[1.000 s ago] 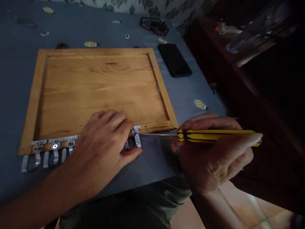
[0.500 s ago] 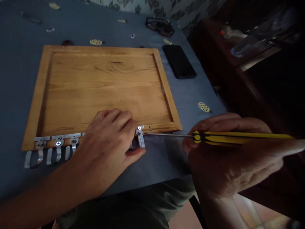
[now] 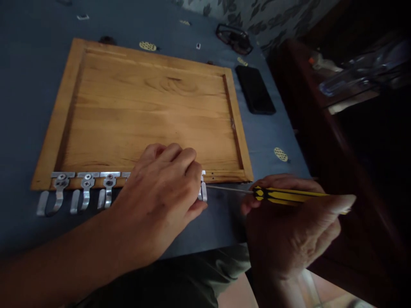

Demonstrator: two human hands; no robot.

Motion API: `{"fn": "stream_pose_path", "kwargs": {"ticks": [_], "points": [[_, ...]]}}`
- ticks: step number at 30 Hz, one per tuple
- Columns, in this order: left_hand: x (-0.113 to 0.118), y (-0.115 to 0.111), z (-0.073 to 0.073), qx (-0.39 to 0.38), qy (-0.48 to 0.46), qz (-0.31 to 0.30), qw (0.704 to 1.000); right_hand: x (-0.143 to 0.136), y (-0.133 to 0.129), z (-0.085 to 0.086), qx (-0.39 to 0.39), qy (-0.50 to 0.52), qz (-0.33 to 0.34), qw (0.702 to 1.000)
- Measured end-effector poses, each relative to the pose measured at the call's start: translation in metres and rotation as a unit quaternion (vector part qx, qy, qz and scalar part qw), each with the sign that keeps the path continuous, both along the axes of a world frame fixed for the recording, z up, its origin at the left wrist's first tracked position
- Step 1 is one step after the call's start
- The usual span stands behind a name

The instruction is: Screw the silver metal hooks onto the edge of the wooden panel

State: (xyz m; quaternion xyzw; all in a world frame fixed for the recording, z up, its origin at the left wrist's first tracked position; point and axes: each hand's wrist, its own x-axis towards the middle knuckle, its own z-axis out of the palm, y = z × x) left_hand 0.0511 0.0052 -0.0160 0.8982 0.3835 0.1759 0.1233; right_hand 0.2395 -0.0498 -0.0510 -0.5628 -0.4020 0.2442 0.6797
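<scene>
A shallow wooden frame board (image 3: 154, 111) lies on the cloth-covered table. Along its near edge runs a metal hook rail (image 3: 88, 175) with several J-shaped hooks and screw heads. My left hand (image 3: 167, 192) is closed over the rail's right part, thumb below and fingers above, covering some hooks. One hook (image 3: 204, 191) at the right end shows just past its fingers. My right hand (image 3: 289, 231) grips the yellow and black handle of a screwdriver (image 3: 279, 195). The shaft points left, its tip close by that end hook; whether it touches is hidden.
A black phone (image 3: 256, 90) and dark glasses (image 3: 234, 39) lie beyond the board's right side. A dark reddish-brown piece of furniture (image 3: 340, 141) with clear plastic items stands at the right. The table's near edge runs above my lap.
The view has shifted and tilted, so the board sits farther right in it. My left hand now covers more of the end hook. The right thumb has moved along the screwdriver handle.
</scene>
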Motion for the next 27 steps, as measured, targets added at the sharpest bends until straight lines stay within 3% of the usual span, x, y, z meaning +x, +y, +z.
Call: {"fn": "stream_pose_path", "kwargs": {"ticks": [6, 27], "points": [[-0.0011, -0.0007, -0.0009, 0.014, -0.003, -0.001, 1.000, -0.0051, 0.0053, 0.0070, 0.018, 0.011, -0.049, 0.999], [-0.0021, -0.0012, -0.0013, 0.019, 0.004, -0.008, 1.000, -0.0045, 0.0053, 0.0058, 0.033, 0.028, -0.045, 0.998]]}}
